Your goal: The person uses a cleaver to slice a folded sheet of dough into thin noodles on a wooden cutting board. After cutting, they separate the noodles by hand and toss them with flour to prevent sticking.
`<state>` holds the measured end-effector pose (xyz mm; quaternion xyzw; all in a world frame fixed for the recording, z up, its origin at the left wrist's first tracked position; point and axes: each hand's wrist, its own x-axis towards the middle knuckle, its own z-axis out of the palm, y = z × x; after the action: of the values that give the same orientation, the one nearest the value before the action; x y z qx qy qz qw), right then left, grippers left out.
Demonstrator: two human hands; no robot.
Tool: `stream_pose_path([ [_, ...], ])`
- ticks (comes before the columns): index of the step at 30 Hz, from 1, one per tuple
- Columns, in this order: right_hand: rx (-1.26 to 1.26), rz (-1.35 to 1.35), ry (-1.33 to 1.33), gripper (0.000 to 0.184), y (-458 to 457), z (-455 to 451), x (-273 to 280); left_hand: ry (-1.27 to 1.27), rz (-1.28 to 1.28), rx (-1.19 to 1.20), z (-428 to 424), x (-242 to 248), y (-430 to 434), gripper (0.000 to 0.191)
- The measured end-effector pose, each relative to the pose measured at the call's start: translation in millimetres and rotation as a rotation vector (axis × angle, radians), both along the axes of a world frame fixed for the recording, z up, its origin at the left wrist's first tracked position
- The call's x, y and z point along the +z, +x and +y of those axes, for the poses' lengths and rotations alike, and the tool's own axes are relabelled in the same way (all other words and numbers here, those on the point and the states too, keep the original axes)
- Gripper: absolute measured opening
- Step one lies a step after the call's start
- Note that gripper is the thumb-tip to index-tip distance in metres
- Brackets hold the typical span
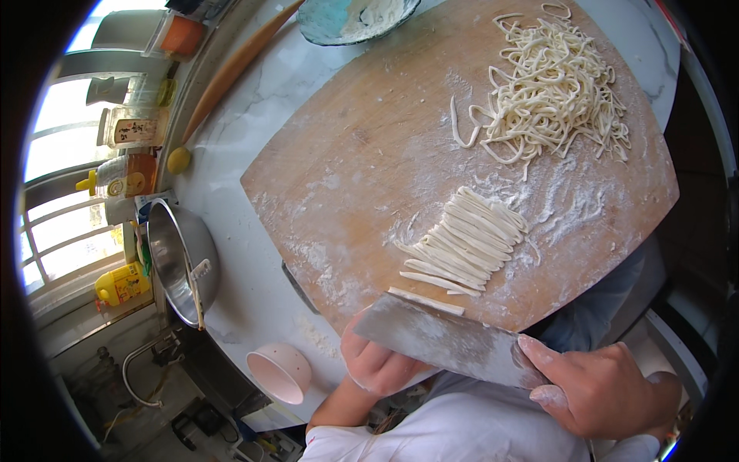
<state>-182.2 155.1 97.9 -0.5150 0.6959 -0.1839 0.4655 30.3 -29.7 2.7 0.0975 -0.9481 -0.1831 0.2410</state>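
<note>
My right hand, dusted with flour, grips the handle end of a wide-bladed cleaver. The blade, smeared with flour, spans from there to my left hand, whose fingers are curled behind and below it. Whether dough lies under those fingers is hidden. Along the blade's upper edge lies a single cut strip of dough. Just beyond it, a row of folded dough strips rests side by side on the floured wooden board. A loose heap of long noodles sits at the board's upper right.
A glass bowl of flour stands past the board's top edge. At left are a wooden rolling pin, a yellow fruit, a steel bowl with chopsticks, and a pink bowl. Jars and bottles line the windowsill.
</note>
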Motion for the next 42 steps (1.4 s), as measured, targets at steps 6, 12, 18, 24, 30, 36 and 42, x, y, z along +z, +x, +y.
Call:
stream_pose_path([
  [6, 0.008, 0.011, 0.007, 0.057, -1.3, -1.2, -0.2, 0.013, -0.095, 0.045, 5.2, -2.4, 12.2, 0.026],
  [12, 0.004, 0.028, 0.06, 0.059, 0.3, -7.5, 4.8, 0.033, -0.103, 0.045, 4.3, 0.7, 9.6, 0.028],
  [18, 0.021, 0.043, 0.074, 0.059, 1.7, -9.5, 1.9, 0.032, -0.1, 0.055, 4.1, 0.6, 7.5, 0.031],
  [24, 0.018, 0.01, 0.094, 0.059, 1.5, -14.6, -1.0, 0.029, -0.145, 0.07, 4.7, 5.0, 6.3, 0.037],
  [30, 0.033, 0.023, 0.12, 0.058, 1.5, -21.0, 1.3, 0.035, -0.123, 0.065, 4.2, 1.9, 8.0, 0.038],
  [36, 0.032, 0.015, 0.13, 0.057, 3.5, -26.3, -2.5, 0.034, -0.106, 0.067, 3.7, 0.7, 7.4, 0.033],
  [42, 0.041, 0.093, 0.005, 0.056, 13.6, -32.7, -18.8, 0.033, -0.11, 0.05, 1.8, 0.4, 9.5, 0.034],
])
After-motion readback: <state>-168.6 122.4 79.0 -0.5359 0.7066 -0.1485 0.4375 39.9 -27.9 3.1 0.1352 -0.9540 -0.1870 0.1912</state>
